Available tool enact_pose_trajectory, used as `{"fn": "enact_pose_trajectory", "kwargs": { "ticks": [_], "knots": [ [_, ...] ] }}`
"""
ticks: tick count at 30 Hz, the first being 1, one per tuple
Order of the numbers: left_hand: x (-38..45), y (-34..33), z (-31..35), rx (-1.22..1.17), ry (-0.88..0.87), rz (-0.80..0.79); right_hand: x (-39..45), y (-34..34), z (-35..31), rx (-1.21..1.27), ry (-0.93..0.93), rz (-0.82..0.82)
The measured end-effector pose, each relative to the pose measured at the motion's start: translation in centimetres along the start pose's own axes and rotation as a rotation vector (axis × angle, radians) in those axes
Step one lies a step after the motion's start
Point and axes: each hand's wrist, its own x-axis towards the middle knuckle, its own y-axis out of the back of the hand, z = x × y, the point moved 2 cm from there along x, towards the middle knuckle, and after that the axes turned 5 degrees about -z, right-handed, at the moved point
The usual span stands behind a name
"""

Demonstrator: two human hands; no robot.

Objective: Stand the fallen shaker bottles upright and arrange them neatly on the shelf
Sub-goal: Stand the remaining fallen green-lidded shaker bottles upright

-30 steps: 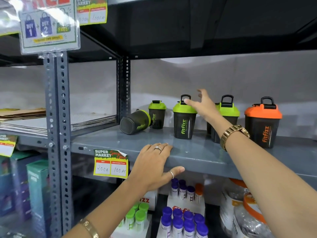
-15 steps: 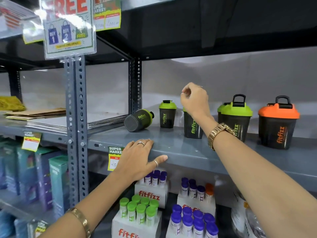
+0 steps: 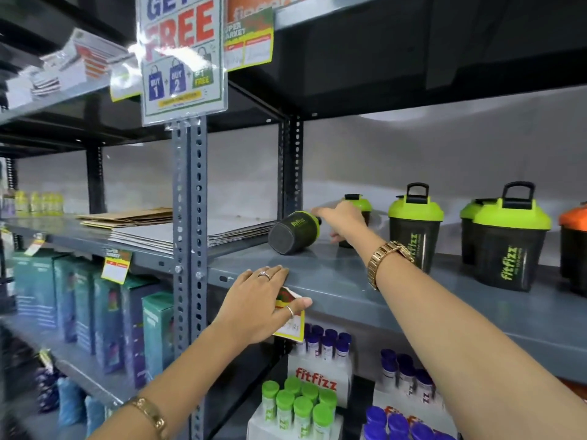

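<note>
Right now your grey metal shelf carries everything: your left hand lies flat on its front edge, fingers spread and loose, holding nothing, with the thumb pressed over a yellow price tag. Beyond those fingers, further back on the board, the fallen bottle lies on its side, dark base turned toward you and green lid pointing away to the right. Your right hand reaches across to that lid end; the fingertips touch the green cap, but you cannot tell from this angle whether they have closed around it or only rest against it. Behind that hand a small green-lidded bottle stands upright, mostly hidden. To the right of your right wrist, a larger green-lidded bottle stands upright, then two more green ones close together, and an orange-lidded bottle at the frame edge. A gold watch sits on your right wrist.
</note>
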Motion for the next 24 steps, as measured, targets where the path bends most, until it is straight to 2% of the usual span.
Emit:
{"fn": "enact_pose_trajectory", "kwargs": {
  "ticks": [11,24],
  "knots": [
    [-0.1,0.2,0.5,-0.020,0.002,-0.007,1.8,-3.6,0.6,0.472,-0.296,-0.249],
    [-0.1,-0.2,0.2,-0.049,0.011,0.026,4.0,-4.5,-0.1,0.368,-0.399,-0.275]
  ]
}}
